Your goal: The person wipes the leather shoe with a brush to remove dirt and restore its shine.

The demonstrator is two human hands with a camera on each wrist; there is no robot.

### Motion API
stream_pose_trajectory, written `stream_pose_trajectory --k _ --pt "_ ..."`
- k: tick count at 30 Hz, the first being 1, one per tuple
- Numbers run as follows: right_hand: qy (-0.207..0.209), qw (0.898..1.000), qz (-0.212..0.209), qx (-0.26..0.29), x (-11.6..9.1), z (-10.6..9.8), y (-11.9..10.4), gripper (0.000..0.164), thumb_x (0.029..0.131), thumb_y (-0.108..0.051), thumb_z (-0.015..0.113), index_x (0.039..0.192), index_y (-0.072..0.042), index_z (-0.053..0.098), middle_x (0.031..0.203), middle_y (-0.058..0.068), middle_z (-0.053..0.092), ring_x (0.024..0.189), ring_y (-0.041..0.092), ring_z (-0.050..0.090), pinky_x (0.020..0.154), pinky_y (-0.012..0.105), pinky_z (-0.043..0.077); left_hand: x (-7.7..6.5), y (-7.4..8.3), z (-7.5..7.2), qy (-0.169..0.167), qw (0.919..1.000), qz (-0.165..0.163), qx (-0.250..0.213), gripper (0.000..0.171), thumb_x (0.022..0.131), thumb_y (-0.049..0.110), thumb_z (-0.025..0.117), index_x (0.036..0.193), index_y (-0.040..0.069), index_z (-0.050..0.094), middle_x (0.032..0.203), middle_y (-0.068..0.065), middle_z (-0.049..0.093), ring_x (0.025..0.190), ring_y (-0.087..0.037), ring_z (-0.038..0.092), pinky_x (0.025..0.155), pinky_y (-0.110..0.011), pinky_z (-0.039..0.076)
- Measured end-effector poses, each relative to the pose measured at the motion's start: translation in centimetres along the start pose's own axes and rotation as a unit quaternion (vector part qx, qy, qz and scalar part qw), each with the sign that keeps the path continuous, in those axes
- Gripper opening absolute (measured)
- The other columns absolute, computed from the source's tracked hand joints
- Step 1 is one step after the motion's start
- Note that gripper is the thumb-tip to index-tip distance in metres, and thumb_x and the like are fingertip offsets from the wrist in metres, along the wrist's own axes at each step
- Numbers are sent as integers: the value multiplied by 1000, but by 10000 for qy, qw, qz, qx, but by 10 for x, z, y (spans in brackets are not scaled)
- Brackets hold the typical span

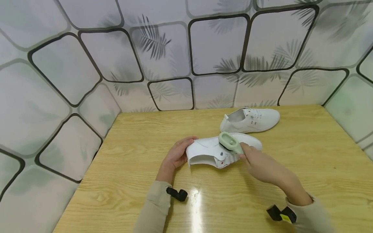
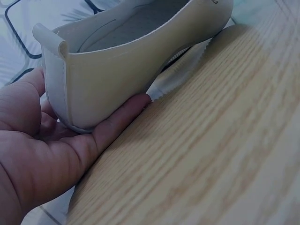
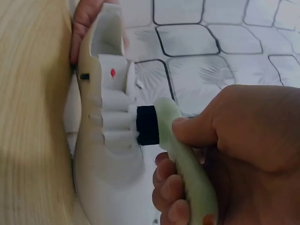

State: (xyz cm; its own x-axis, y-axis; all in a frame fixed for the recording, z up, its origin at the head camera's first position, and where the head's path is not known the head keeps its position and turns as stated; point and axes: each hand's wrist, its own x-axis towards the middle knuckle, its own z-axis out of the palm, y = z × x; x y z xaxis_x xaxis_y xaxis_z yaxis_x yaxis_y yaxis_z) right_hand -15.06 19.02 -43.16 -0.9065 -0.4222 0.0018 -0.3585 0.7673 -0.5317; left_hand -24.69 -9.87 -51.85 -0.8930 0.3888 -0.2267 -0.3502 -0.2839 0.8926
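Note:
A white shoe [image 1: 205, 147] is tilted on its side over the wooden table, its opening facing the person. My left hand [image 1: 176, 154] grips it by the heel; in the left wrist view, fingers [image 2: 119, 124] reach under the heel. My right hand [image 1: 260, 163] holds a pale green brush [image 1: 228, 142] by its handle, thumb along the back. In the right wrist view, the brush's black bristles [image 3: 147, 125] meet the side of the shoe beside the lacing area. A red mark [image 3: 113, 72] shows on the shoe's tongue.
A second white shoe [image 1: 266, 120] stands upright just behind the held one, toe to the right. The wooden table [image 1: 125, 181] reaches back to a patterned backdrop [image 1: 218, 48] that also rises at both sides.

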Motion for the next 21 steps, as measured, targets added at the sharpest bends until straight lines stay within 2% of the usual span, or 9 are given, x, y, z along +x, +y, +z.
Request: stream_pose_trajectory --k 5,10,14,18,21 --pt "152 9998 117 -68 3 -1 0 42 107 -12 37 141 12 32 119 28 55 113 39 54 87 55 47 2 -1 1 39 10000 8 -33 44 106 20 49 144 -2 46 111 -6 63 90 -12 63 69 -24 55" --pt "-15 9998 -170 123 9 5 -5 33 107 -13 38 132 8 40 99 13 56 95 26 54 79 46 47 0 1 1 -18 10000 -3 -50 46 106 20 48 146 -2 44 111 -6 63 89 -13 64 68 -24 55" --pt "-161 9997 -89 183 0 0 -3 28 106 -10 39 129 7 44 91 8 52 85 21 50 74 41 44 0 1 1 -93 9999 -32 -57 46 106 21 48 146 -2 44 111 -5 63 90 -13 64 70 -24 56" --pt "113 9999 58 69 2 -2 -1 35 107 -11 38 135 11 39 105 19 58 99 31 57 80 48 48 -1 1 1 -10 10000 30 5 46 106 22 49 145 -2 46 112 -5 63 91 -13 64 70 -24 55" --pt "159 9998 -114 -23 9 4 -4 40 108 -15 37 139 10 36 114 21 58 110 33 56 87 52 48 0 0 1 27 10000 47 -1 45 106 22 49 144 -1 47 111 -5 64 90 -13 64 69 -24 55"
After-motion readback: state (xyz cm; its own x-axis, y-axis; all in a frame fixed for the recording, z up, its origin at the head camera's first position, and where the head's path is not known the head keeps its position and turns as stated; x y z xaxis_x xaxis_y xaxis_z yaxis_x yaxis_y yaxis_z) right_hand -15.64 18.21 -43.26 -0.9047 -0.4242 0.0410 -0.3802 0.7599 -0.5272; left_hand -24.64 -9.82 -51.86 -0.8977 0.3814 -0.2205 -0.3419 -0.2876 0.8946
